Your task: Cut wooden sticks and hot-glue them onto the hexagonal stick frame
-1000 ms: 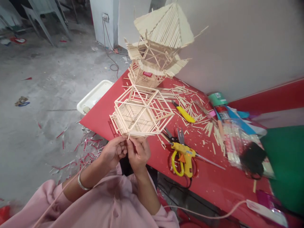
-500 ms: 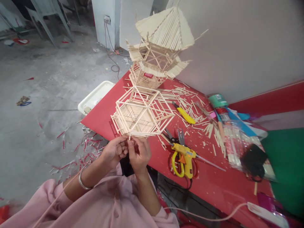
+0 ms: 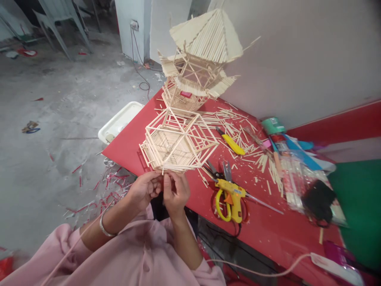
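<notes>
A six-sided frame of thin wooden sticks [image 3: 189, 143], with a planked floor inside, sits at the near edge of the red table [image 3: 125, 149]. My left hand [image 3: 146, 186] is closed, its thumb and forefinger pinching the frame's near edge. Right beside it, my right hand [image 3: 176, 191] is closed too, with fingertips at the same edge. A short stick end [image 3: 163, 171] shows between the two hands; the fingers partly hide it. Behind the frame stands a tiered stick model with a planked pointed roof [image 3: 211, 37].
Right of the frame lie a yellow glue gun [image 3: 233, 194], scissors with yellow handles [image 3: 222, 208] and a yellow cutter [image 3: 233, 144]. Loose sticks [image 3: 235, 123] are scattered behind. Packed sticks [image 3: 293, 180] lie farther right. A white tray [image 3: 114, 123] stands left of the table.
My right thumb and fingers have shifted slightly to the right, away from the left fingertips. The frame and the left hand look almost unmoved.
</notes>
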Available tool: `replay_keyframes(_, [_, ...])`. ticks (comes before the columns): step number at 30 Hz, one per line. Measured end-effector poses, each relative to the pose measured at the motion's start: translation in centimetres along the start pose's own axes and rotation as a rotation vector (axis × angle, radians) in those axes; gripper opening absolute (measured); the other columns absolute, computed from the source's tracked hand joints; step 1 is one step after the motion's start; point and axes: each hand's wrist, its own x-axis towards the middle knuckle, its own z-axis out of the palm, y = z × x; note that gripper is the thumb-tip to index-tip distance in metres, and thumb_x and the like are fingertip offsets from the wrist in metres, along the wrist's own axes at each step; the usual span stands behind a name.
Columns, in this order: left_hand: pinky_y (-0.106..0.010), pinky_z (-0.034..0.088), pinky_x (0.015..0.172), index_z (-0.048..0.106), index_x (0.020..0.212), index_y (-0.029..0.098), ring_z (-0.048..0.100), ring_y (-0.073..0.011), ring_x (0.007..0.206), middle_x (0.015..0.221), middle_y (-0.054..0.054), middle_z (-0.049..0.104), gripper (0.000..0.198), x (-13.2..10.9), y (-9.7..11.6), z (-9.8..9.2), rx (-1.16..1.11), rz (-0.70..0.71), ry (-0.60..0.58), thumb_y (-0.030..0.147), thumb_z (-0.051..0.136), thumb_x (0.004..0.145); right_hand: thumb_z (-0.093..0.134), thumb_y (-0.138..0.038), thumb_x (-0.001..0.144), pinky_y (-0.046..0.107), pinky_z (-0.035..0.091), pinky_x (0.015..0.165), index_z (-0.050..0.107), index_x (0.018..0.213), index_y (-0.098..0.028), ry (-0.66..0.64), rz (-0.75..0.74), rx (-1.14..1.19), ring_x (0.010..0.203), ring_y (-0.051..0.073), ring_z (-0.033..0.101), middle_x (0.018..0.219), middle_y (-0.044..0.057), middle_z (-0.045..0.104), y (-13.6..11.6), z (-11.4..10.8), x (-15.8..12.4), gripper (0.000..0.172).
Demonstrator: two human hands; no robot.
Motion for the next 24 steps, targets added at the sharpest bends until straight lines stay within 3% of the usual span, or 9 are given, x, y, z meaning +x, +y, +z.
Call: replay_keyframes(24, [-0.018,0.025,0.036,0.068,0.075,0.009,0.043,-0.0054,0.040,0.061,-0.004,0.063,0.015,0.17,-0.21,-0.19,0.033,0.016,-0.013,0.023,0.060,0.078,0.063,-0.018,0.086,0.031,0.053,0.077,0.065,0.107,-0.018,-0.016,-0.005,0.001,0.081,0.016,0.063,0.089,0.006,0.067,0.01,-0.10,0.08,0.021])
